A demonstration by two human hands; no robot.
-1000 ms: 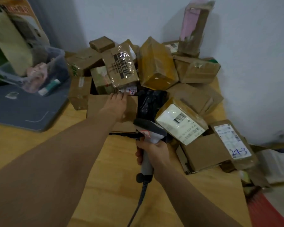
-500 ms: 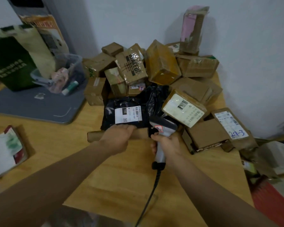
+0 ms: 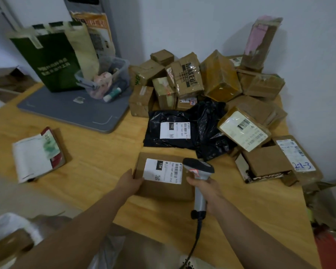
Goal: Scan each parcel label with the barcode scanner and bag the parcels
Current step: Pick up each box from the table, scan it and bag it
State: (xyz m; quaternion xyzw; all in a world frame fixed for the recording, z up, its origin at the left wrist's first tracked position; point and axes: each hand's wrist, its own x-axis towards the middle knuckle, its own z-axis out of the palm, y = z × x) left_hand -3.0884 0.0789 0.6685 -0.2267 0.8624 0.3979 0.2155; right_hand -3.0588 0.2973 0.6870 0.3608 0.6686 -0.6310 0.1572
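A flat brown cardboard parcel (image 3: 163, 188) lies near the table's front edge with its white label (image 3: 164, 171) facing up. My left hand (image 3: 129, 182) holds the parcel's left edge. My right hand (image 3: 205, 189) grips the grey barcode scanner (image 3: 199, 169) by its handle, its head just right of the label and over the parcel's right end. Behind them lies a black plastic mailer (image 3: 182, 121) with a white label. A heap of brown boxes (image 3: 219, 78) fills the back right corner.
A grey mat (image 3: 66, 111) at the back left carries a green paper bag (image 3: 49, 59) and a clear plastic bin (image 3: 109, 78). A white-wrapped packet (image 3: 37, 154) lies at the left. The scanner cable (image 3: 194, 243) hangs over the wooden table's front edge (image 3: 163, 230). White bag material (image 3: 8, 226) shows bottom left.
The brown parcel has been pulled off the black mailer towards the front edge and laid label-up. My left hand has shifted to its left edge, and the scanner sits beside the label.
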